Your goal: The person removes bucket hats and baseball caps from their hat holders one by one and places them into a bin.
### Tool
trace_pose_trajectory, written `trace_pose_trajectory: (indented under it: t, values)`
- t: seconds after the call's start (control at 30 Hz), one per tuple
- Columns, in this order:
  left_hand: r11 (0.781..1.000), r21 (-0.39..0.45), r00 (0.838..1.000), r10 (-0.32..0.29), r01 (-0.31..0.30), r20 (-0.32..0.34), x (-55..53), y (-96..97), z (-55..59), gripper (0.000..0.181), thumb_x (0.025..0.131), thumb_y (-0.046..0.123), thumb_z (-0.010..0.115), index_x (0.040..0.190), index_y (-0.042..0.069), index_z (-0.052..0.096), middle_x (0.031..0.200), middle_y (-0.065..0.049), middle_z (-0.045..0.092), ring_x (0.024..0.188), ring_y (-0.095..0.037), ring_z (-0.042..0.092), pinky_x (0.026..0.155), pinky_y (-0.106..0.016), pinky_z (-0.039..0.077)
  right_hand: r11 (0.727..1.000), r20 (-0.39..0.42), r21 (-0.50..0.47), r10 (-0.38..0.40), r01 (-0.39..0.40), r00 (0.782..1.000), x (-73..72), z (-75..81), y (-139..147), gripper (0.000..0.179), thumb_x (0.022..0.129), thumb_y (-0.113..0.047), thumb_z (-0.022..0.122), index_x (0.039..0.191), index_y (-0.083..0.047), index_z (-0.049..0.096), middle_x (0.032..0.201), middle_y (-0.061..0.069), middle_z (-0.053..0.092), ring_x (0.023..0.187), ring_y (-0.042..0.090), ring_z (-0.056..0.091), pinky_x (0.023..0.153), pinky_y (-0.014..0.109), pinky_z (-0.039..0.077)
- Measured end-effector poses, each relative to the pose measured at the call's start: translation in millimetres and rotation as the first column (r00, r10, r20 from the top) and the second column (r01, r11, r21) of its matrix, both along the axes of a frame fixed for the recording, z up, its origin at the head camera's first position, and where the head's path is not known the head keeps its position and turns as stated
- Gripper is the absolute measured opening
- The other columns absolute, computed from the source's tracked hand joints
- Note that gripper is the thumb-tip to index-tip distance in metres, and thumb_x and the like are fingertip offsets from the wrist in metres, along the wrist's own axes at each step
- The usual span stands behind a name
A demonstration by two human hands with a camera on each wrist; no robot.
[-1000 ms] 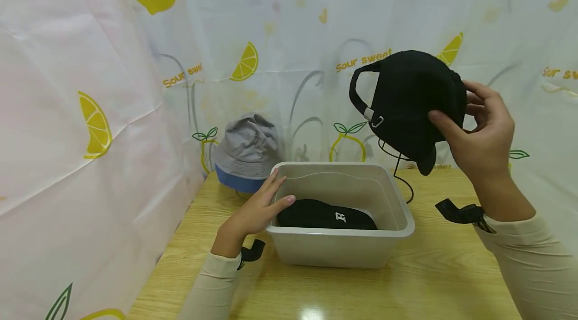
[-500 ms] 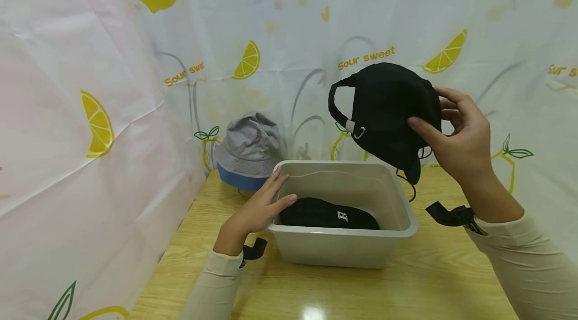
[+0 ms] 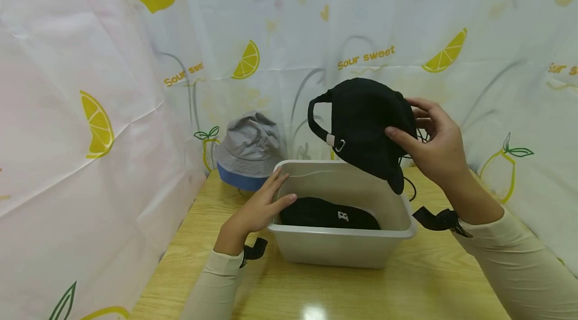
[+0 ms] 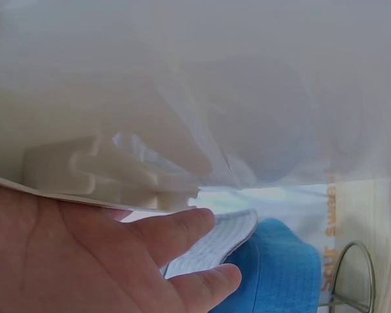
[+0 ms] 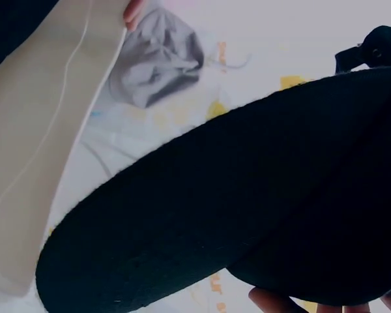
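Observation:
My right hand pinches a black baseball cap between thumb and fingers, holding it over the right back part of a beige plastic bin. The cap's strap loop with a metal buckle points left, and its brim hangs down on the right. In the right wrist view the brim fills the middle, with fingertips below the crown. Straight fingers of my left hand rest against the bin's left rim. Inside the bin lies another black cap with a white letter on it.
Behind my left hand, a grey bucket hat with a blue underside sits on a wire stand at the table's back left. A second black wire stand stands behind the bin's right side. A lemon-print curtain backs the wooden table.
My right hand has carried the black cap left and down, from beside the bin to above it. My left hand stays at the bin's rim.

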State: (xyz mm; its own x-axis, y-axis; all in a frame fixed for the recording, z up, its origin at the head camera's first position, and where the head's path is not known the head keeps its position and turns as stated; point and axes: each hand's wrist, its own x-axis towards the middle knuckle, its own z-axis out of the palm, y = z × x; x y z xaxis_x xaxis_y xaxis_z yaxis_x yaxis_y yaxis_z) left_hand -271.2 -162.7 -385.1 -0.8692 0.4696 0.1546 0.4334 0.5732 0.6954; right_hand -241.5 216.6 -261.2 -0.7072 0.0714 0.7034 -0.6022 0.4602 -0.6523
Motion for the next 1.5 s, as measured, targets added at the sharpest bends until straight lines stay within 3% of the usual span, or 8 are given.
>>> trace_pose_trajectory:
  t: [0.37, 0.73, 1.0, 1.37, 1.5]
  values:
    - [1.000, -0.012, 1.000, 0.011, -0.011, 0.002, 0.0, 1.7, 0.0, 0.082, 0.103, 0.062, 0.050, 0.167, 0.017, 0.023, 0.176, 0.002, 0.001, 0.161, -0.028, 0.007, 0.125, -0.061, 0.021, 0.998, 0.066, 0.052, 0.043, -0.047, 0.997, -2.4, -9.7, -13.1, 0.062, 0.088, -0.018, 0.084, 0.144, -0.027, 0.059, 0.120, -0.004, 0.062, 0.099, 0.010, 0.066, 0.077, 0.013, 0.052]
    - [1.000, 0.004, 1.000, 0.002, -0.002, 0.001, -1.6, 1.6, 0.1, 0.087, 0.103, 0.062, 0.051, 0.168, 0.018, 0.014, 0.176, 0.003, 0.000, 0.161, -0.024, 0.006, 0.126, -0.058, 0.019, 0.986, 0.155, 0.165, 0.006, -0.032, 0.988, -7.1, -16.7, -19.4, 0.065, 0.087, -0.031, 0.086, 0.145, -0.035, 0.056, 0.122, 0.000, 0.065, 0.107, 0.010, 0.064, 0.080, 0.017, 0.049]
    - [1.000, 0.011, 1.000, 0.014, -0.014, 0.013, -4.0, 2.0, -2.3, 0.096, 0.101, 0.064, 0.053, 0.169, 0.017, 0.003, 0.176, -0.001, 0.002, 0.161, -0.019, 0.005, 0.129, -0.053, 0.015, 0.966, 0.206, 0.254, -0.002, -0.052, 0.979, -10.5, -19.6, -21.7, 0.066, 0.087, -0.040, 0.085, 0.145, -0.031, 0.055, 0.121, 0.007, 0.065, 0.113, 0.026, 0.066, 0.089, 0.048, 0.050]
    - [1.000, 0.030, 1.000, 0.008, -0.008, 0.004, -2.1, 2.2, 0.0, 0.097, 0.102, 0.062, 0.052, 0.168, 0.016, -0.002, 0.176, -0.006, -0.001, 0.161, -0.021, 0.003, 0.129, -0.054, 0.013, 0.945, 0.250, 0.315, 0.005, -0.086, 0.968, -17.2, -23.6, -25.4, 0.065, 0.086, -0.047, 0.084, 0.142, -0.029, 0.058, 0.126, 0.007, 0.063, 0.113, 0.030, 0.065, 0.091, 0.054, 0.051]
    - [0.999, 0.032, 1.000, 0.008, -0.009, 0.014, -0.8, 2.3, 0.7, 0.095, 0.102, 0.063, 0.051, 0.168, 0.020, -0.003, 0.176, -0.004, -0.001, 0.161, -0.020, 0.002, 0.129, -0.053, 0.012, 0.931, 0.269, 0.350, 0.000, -0.098, 0.963, -19.6, -22.4, -27.7, 0.067, 0.085, -0.051, 0.084, 0.142, -0.027, 0.058, 0.129, 0.007, 0.063, 0.115, 0.032, 0.065, 0.092, 0.056, 0.051]
